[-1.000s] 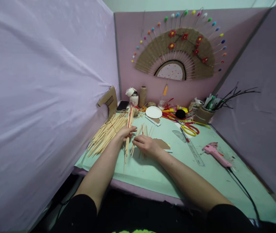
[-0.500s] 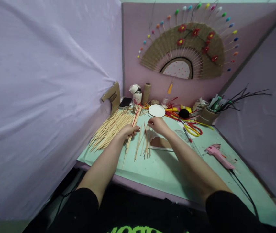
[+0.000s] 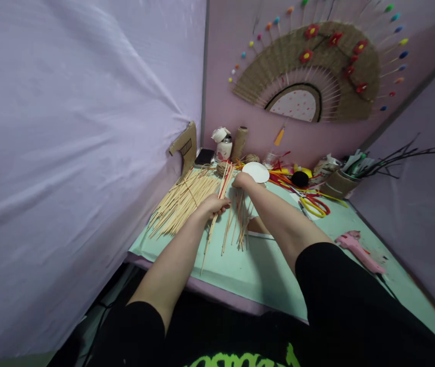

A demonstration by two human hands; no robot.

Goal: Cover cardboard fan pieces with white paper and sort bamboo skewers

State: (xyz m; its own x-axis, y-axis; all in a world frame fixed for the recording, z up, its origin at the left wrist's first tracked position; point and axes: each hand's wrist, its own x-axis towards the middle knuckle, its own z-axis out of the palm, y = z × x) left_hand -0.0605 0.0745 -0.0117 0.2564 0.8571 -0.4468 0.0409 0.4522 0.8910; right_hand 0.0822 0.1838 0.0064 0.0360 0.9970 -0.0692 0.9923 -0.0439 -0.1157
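Observation:
My left hand (image 3: 217, 205) is closed around a bundle of thin wooden sticks (image 3: 224, 188), whose upper part shows red among the pale wood. The bundle slants, its lower ends pointing toward the table's front edge. Close to its upper end, my right hand (image 3: 243, 180) is bent down with fingers drawn together; what they hold, if anything, is hidden. Beneath the right hand a few loose sticks (image 3: 241, 224) lie spread on the table. Left of my left hand rests a large pile of wooden sticks (image 3: 181, 204).
Behind the right hand sits a white disc (image 3: 256, 172). Yellow and red scissors (image 3: 314, 206) and a pink glue gun (image 3: 360, 252) lie to the right. A tin of twigs (image 3: 339, 183) stands at the back right, a white jar (image 3: 224, 149) at the back left.
My right hand has moved away from the loose sticks, toward the top of the bundle in my left hand. The left hand keeps its grip. The camera view has shifted.

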